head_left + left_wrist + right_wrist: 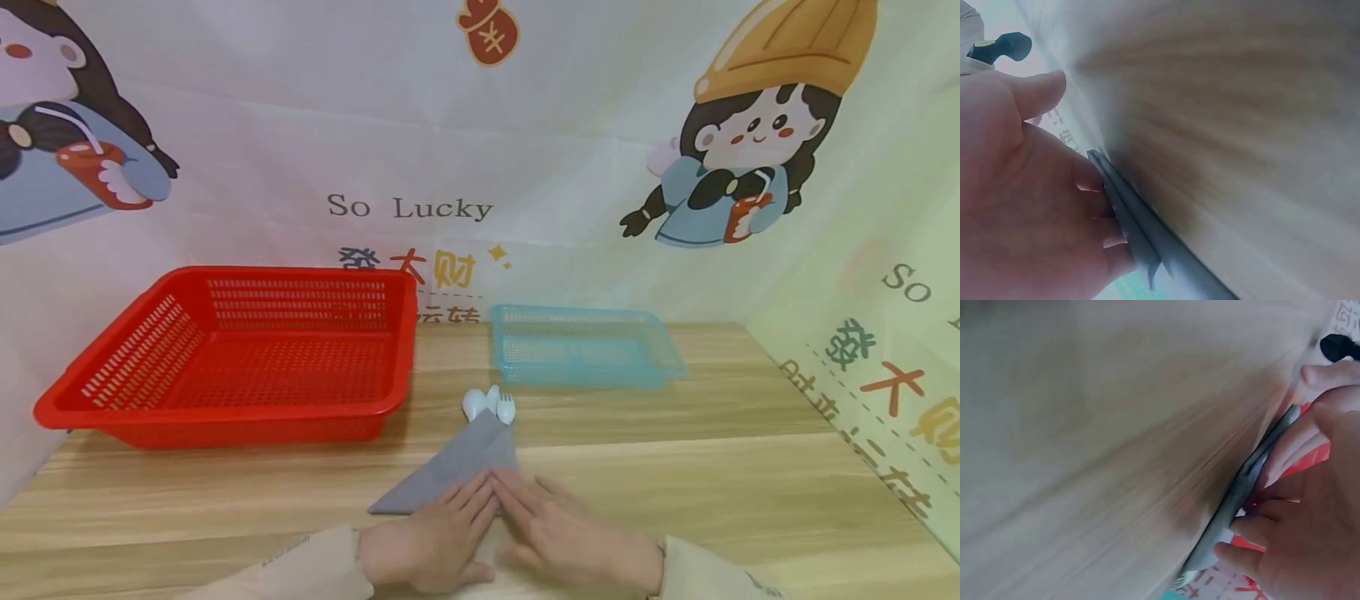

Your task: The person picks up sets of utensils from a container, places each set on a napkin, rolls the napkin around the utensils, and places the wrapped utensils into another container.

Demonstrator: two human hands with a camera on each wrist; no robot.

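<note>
A grey folded napkin [467, 468] lies on the table with its left corner drawn to a long point. From its top edge stick out a white plastic spoon [473, 403], a white fork [506, 408] and a third white piece [492, 397] between them; their lower parts are hidden in the fold. My left hand [442, 533] rests with straight fingers on the napkin's lower edge. From the other side my right hand [558, 529] presses there too, its fingertips meeting the left ones. Both wrist views show the napkin's layered edge [1138, 219] under extended fingers.
At the left stands a large red plastic basket [247, 423] with slotted walls. A smaller light-blue basket [585, 375] sits at the back right. Behind the wooden table [712, 467] hangs a printed cloth [570, 167], which also runs along the right side.
</note>
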